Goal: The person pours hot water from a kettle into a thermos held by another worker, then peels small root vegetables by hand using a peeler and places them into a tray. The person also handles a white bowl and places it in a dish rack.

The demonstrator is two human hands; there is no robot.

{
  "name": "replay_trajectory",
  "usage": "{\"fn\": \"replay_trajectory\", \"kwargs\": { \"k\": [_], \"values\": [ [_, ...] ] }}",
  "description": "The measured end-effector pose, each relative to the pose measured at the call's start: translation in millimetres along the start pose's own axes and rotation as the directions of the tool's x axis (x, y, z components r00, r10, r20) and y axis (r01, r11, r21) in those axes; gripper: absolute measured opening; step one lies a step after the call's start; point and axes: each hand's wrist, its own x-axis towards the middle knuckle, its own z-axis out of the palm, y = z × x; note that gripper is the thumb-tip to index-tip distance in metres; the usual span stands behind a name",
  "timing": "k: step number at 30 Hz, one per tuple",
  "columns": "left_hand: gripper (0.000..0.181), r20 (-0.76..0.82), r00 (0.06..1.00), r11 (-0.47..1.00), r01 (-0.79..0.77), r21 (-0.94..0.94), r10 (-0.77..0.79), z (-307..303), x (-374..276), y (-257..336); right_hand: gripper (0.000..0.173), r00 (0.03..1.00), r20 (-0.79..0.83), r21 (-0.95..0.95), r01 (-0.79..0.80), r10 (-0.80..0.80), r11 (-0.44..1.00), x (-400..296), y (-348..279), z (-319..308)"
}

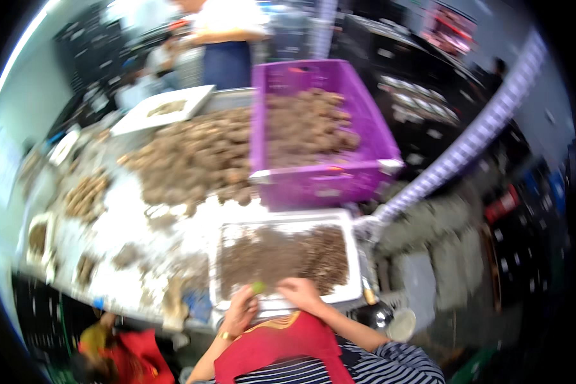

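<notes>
Above the near edge of a white foam box (pixel 281 217), my left hand (pixel 241 309) is bent, with a bracelet or watch at the wrist. A small green object (pixel 258 287) shows at its fingertips; blur hides whether it is held or worn. My right hand (pixel 298 292) is at the same edge, fingers curled inward, and I cannot tell what is in it. Brown bits (pixel 324 259) fill much of the box, darker and stick-like on the right. Behind it stands a purple plastic crate (pixel 326 185) with brown rounded produce (pixel 307 125), possibly mushrooms.
A large heap of similar produce (pixel 197 158) covers the table left of the crate. Smaller piles (pixel 87 194) and a white tray (pixel 158 108) lie farther left. Grey-green sacks (pixel 427 225) stand right. A person in red (pixel 134 355) is at lower left; another person (pixel 228 53) stands opposite.
</notes>
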Motion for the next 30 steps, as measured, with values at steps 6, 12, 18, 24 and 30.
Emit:
{"fn": "replay_trajectory", "kwargs": {
  "k": [6, 12, 18, 24, 30],
  "values": [
    [0.014, -0.062, 0.991, 0.990, -0.119, -0.070, 0.115, 7.5, -1.4, -5.8, 0.022, 0.989, 0.113, 0.356, -0.134, 0.100, 0.925, -3.8, 1.0, 7.2],
    [0.015, -0.071, 0.986, 0.988, -0.152, -0.007, 0.151, -0.8, -1.6, -18.0, 0.024, 0.966, 0.209, 0.457, -0.236, 0.154, 0.858, 0.2, -11.8, 14.7],
    [0.014, -0.135, 0.974, 0.983, -0.175, 0.047, 0.180, 4.9, 0.7, -17.5, 0.022, 0.968, 0.188, 0.466, -0.235, 0.164, 0.853, 1.7, -15.3, 13.1],
    [0.023, -0.090, 0.974, 0.975, -0.198, 0.097, 0.206, 8.3, -2.4, -12.6, 0.020, 0.967, 0.187, 0.485, -0.244, 0.173, 0.840, 6.2, -4.2, 15.1],
    [0.023, -0.078, 0.972, 0.967, -0.208, 0.150, 0.221, 6.4, -3.2, -10.7, 0.021, 0.957, 0.232, 0.492, -0.272, 0.176, 0.827, 9.5, -9.4, 12.5]
  ]
}}
